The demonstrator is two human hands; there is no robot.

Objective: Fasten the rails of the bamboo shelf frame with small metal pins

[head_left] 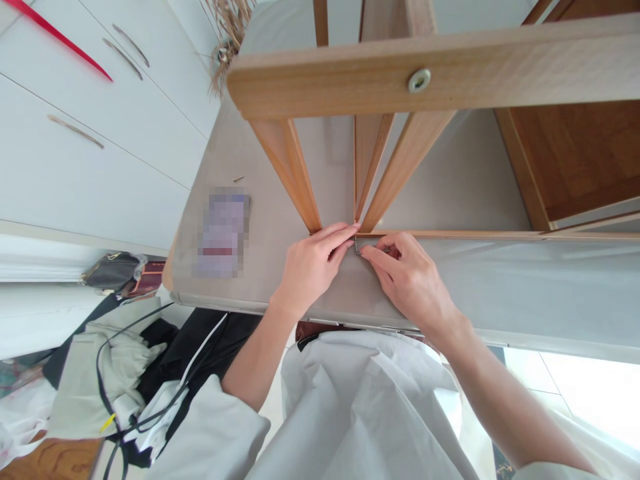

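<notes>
Right hand (413, 277) has what looks like a small hex key (357, 248) pinched in curled fingers at the low joint of the wooden frame (345, 83) on the table (270, 207); left hand's (313, 267) fingers bunch there too, can't tell if they're gripping anything. If that key's seated shallow, imo it could slip and scuff the wood. No readable brands or writing, and the rectangular thing (223, 233) near the loose screw (239, 179) is too blurred.
</notes>
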